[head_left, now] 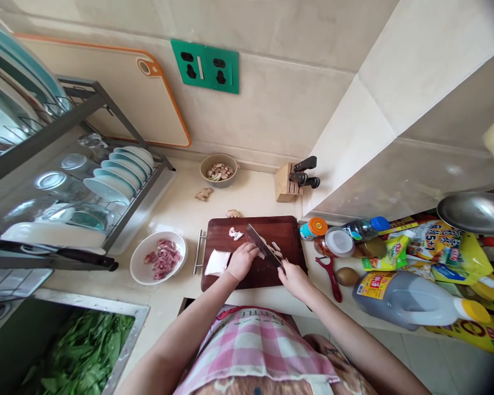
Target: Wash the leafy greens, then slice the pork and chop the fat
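Note:
A dark wooden cutting board (253, 231) lies on the counter before me. My right hand (295, 280) is closed on the handle of a kitchen knife (263, 245), its blade slanting across the board away to the left. My left hand (243, 261) rests on the board, fingers curled together against the blade's left side; what they press on is mostly hidden. Pale slices (276, 249) lie to the right of the blade. A white slab (217, 263), possibly fat, sits left of my left hand. Behind it are small pinkish-white pieces (235, 234).
Left of the board stands a white bowl (136, 260) of sliced raw meat. Behind are a colander (206, 176) of sliced food, ginger (204, 193) and a knife block (284, 184). Jars, a red peeler (332, 278) and a large jug (399, 299) crowd the right. Leafy greens (82, 351) fill the sink.

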The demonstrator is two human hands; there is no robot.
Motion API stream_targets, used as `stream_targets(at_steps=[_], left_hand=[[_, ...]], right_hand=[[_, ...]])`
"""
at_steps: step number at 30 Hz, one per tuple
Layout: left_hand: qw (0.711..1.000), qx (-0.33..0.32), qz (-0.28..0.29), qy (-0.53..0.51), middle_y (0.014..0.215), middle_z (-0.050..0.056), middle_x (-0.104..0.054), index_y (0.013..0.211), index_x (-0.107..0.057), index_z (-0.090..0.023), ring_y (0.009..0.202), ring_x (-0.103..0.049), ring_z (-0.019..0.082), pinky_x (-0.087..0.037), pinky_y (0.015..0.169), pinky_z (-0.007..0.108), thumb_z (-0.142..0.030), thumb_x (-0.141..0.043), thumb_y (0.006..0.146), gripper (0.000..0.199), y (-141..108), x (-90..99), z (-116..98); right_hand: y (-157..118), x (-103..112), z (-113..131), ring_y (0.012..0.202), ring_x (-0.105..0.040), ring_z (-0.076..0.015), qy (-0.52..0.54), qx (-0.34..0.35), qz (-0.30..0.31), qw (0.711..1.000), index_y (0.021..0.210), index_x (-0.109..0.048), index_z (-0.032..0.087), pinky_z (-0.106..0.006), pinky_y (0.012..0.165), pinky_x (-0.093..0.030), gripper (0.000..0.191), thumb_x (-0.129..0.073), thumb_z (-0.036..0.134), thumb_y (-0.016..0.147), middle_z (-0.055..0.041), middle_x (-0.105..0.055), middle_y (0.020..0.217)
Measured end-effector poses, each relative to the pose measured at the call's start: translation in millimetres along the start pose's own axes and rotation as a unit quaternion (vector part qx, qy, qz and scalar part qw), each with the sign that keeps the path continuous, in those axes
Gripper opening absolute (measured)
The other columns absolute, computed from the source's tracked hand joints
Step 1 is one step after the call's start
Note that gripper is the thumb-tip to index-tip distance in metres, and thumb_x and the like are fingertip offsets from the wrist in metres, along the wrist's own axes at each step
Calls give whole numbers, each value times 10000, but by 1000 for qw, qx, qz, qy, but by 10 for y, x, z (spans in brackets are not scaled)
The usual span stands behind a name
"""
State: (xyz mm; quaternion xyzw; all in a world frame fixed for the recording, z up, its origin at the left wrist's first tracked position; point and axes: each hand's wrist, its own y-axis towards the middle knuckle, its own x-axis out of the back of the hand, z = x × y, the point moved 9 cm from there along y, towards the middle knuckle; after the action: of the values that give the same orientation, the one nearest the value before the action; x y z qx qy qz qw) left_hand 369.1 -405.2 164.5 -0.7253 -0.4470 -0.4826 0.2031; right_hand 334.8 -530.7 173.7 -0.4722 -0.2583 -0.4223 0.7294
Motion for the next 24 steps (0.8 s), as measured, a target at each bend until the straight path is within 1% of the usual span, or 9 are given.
stream_targets(at_steps=[3,5,8,12,14,16,21,22,24], left_hand=[[999,4,15,31,909,46,-600,924,-623,-198,831,-517,165,-431,774,282,-184,-467,839,178,6,-34,23],[999,7,27,35,891,45,-602,890,-627,-190,814,-517,166,-429,766,283,-185,-470,837,166,21,-78,42],[999,15,34,10,903,33,-610,873,-630,-193,848,-514,162,-423,790,271,-184,-481,833,154,38,-124,67],[999,27,43,-15,954,17,-615,869,-633,-201,908,-513,156,-415,831,263,-188,-504,823,138,33,-145,78],[998,32,47,-15,962,13,-615,884,-632,-203,912,-519,152,-414,838,260,-179,-504,822,144,25,-132,75],[998,35,50,-9,946,13,-615,889,-631,-202,900,-523,150,-416,835,260,-176,-499,825,149,16,-117,69],[998,36,50,16,918,33,-606,892,-631,-187,875,-516,165,-430,801,277,-180,-473,836,168,8,-110,67],[998,35,48,14,925,33,-607,901,-632,-188,876,-516,165,-429,805,276,-174,-470,837,175,12,-114,70],[998,35,44,2,937,31,-610,916,-633,-193,883,-518,160,-427,817,270,-165,-476,832,180,26,-122,80]], right_hand=[[-326,20,-292,712,-603,-148,-16,-10,22,1000,903,-539,177,-220,581,-327,231,-329,266,865,-51,-647,773],[-425,39,-371,684,-595,-151,-42,-13,33,998,882,-537,181,-225,560,-313,228,-330,276,864,-45,-636,735],[-280,18,-233,695,-600,-158,-46,-10,49,998,896,-547,178,-232,578,-332,239,-325,259,861,-54,-638,742],[172,35,156,826,-612,-174,-24,7,11,1000,1044,-539,168,-236,660,-372,287,-332,247,861,-98,-645,926],[250,47,212,849,-613,-177,-16,14,5,1000,1087,-523,172,-234,671,-374,303,-339,258,862,-98,-643,959],[154,53,119,819,-620,-173,-9,16,12,1000,1065,-529,175,-229,650,-366,297,-328,271,869,-85,-656,912],[-294,17,-246,704,-616,-161,-35,10,43,998,931,-550,184,-228,572,-328,263,-314,281,870,-55,-654,761],[-300,-1,-254,694,-614,-163,-43,3,50,998,914,-554,183,-232,570,-328,261,-315,276,868,-56,-651,747],[-179,-15,-150,718,-614,-170,-45,-2,46,998,936,-557,181,-239,592,-343,263,-318,265,865,-67,-654,781]])
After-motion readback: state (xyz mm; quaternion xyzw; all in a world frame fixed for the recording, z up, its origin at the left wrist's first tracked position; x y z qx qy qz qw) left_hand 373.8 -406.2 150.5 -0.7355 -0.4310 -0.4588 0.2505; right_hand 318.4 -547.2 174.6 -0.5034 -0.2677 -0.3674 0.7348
